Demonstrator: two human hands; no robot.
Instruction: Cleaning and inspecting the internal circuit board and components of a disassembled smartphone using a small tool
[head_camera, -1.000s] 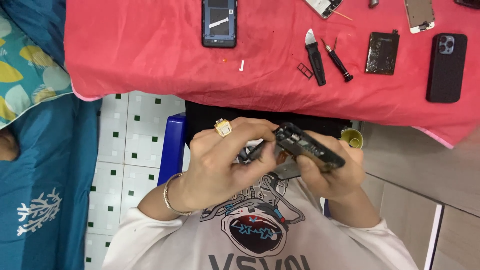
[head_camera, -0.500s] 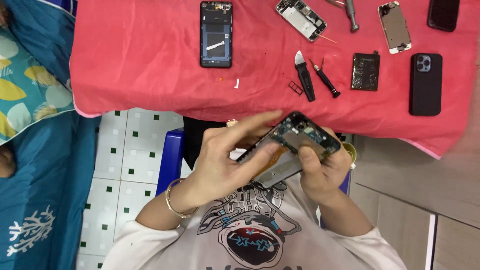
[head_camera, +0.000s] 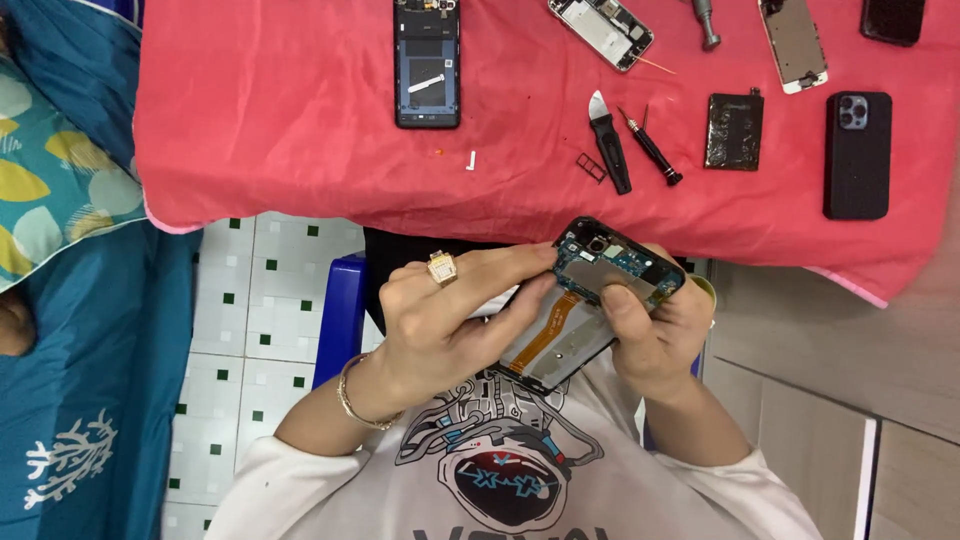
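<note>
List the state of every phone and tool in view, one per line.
Opened phone: back off, circuit board exposed, held in both hands.
Left hand: fingertips on the phone.
Right hand: gripping the phone.
Dark phone frame: opened, lying flat.
Black phone: closed, face down.
Screwdriver: lying unused.

I see a white long-sleeved shirt (head_camera: 510, 480) with a dark printed graphic, a chunky gold ring (head_camera: 441, 267) on the left hand (head_camera: 440, 330), and a thin gold bracelet (head_camera: 352, 395) below that grip.
</note>
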